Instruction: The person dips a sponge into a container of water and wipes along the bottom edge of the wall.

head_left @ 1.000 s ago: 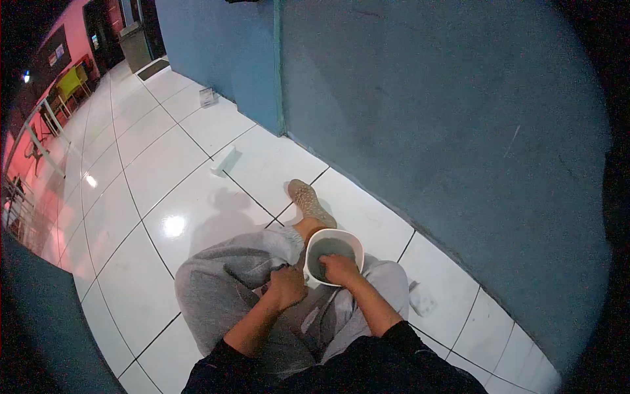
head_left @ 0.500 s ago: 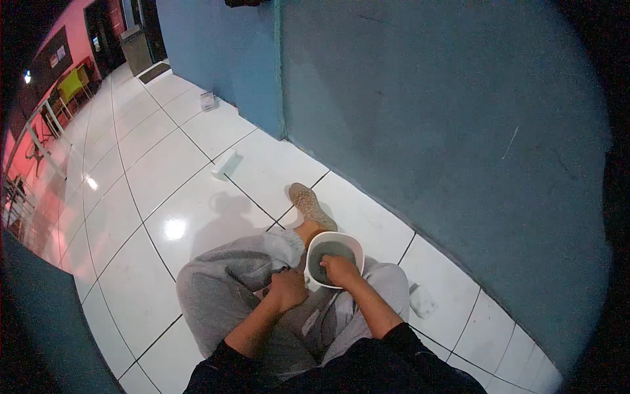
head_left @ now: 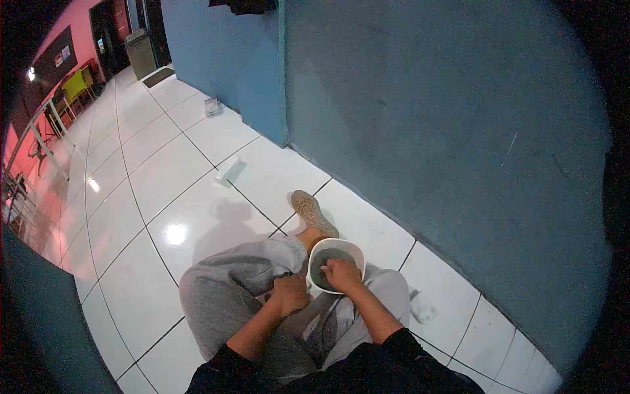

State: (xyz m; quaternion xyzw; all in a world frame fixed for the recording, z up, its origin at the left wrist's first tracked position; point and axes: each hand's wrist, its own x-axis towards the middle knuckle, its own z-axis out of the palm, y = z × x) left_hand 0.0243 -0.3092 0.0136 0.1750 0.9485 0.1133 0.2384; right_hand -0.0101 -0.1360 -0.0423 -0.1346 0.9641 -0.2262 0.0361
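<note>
A white tub with a grey inside rests between my bent legs, tilted toward me. My left hand is closed at its left edge, where a bit of white shows beside my fingers, and it grips the tub there. My right hand reaches over the rim into the tub, with its fingers curled down against the grey inside. Whatever those fingers hold is hidden, and I cannot tell whether the grey is a substance or the tub's own wall.
My patterned shoe is on the white tiles beyond the tub. A white block-like object lies ahead; a pale item sits by my right knee. A small clear box stands near the blue wall. Railings and chairs are far left.
The view has shifted slightly, so everything sits a little lower. My right hand has moved slightly within the tub; my left hand keeps its place at the tub's edge.
</note>
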